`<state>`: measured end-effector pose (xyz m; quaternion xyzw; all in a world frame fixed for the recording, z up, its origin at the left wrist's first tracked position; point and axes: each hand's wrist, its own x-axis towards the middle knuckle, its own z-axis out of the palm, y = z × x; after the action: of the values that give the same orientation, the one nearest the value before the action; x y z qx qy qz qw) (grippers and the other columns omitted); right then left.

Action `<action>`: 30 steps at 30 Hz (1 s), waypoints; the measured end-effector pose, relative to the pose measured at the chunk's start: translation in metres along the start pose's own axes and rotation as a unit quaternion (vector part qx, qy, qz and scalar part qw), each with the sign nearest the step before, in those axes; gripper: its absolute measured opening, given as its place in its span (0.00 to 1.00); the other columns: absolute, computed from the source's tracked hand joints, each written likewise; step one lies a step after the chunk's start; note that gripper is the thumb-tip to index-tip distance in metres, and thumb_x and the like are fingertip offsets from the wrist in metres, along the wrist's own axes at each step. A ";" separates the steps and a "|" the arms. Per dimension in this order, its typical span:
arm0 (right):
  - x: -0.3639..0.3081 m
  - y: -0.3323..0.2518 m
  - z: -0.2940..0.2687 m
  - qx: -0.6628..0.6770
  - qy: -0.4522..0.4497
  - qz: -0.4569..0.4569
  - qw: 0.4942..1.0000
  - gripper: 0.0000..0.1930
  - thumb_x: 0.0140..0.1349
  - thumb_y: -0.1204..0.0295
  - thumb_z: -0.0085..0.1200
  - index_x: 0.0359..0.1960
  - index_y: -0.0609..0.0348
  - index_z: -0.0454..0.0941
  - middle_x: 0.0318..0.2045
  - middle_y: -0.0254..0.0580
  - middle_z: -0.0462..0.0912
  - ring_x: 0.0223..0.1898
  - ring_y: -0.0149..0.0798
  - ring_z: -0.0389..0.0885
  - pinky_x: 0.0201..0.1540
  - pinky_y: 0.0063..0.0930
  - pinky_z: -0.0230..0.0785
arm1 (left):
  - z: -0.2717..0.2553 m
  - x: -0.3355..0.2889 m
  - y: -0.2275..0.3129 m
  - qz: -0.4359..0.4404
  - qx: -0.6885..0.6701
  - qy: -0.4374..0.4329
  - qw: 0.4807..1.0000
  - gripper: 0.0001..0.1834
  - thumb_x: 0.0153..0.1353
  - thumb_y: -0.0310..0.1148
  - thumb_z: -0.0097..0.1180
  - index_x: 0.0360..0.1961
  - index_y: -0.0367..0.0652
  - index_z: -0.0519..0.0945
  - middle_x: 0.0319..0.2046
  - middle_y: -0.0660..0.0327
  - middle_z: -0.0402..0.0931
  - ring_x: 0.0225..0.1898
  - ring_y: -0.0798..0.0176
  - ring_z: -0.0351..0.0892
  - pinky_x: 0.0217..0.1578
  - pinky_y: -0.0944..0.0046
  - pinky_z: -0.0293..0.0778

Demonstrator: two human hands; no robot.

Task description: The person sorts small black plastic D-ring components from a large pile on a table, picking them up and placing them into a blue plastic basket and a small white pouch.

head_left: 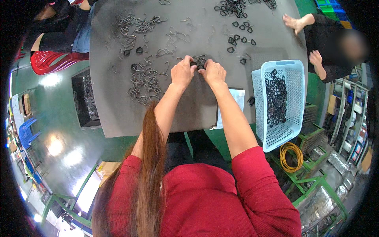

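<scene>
My two hands meet over the middle of the grey table [189,114]. Thumb and fingers of my left hand [182,73] are closed on a small black ring-shaped part. My right hand [214,73] is also closed, pinching a small black part right beside it; whether the two pieces are joined cannot be made out. Just beyond the fingertips lie a few bent metal hooks [201,57]. Left of my left hand is a tangled pile of bent wire hooks [144,83]. Several loose black rings [236,38] are scattered beyond my right hand.
A light blue basket [258,102] of black parts stands at the right edge, beside a pale sheet [237,98]. More hooks [136,23] and black rings [233,7] lie farther back. Co-workers' arms [296,23] reach in at far right and far left. A dark crate [81,98] stands lower left.
</scene>
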<state>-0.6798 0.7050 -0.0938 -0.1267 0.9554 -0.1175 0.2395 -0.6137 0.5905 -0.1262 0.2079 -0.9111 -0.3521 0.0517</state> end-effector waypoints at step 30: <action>-0.006 -0.028 0.035 0.169 -0.035 -0.071 0.983 0.13 0.46 0.62 0.64 0.30 0.55 0.78 0.31 0.43 0.81 0.38 0.46 0.79 0.40 0.37 0.70 | -0.103 -0.033 -0.042 -0.200 -0.693 -0.148 0.677 0.07 0.61 0.37 0.52 0.29 0.47 0.73 0.31 0.63 0.77 0.28 0.69 0.74 0.23 0.72 0.63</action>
<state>-0.6525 0.6748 -0.1130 -0.1557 0.9015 -0.2890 0.2820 -0.5447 0.5120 -0.0752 0.2351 -0.3389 -0.9106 -0.0266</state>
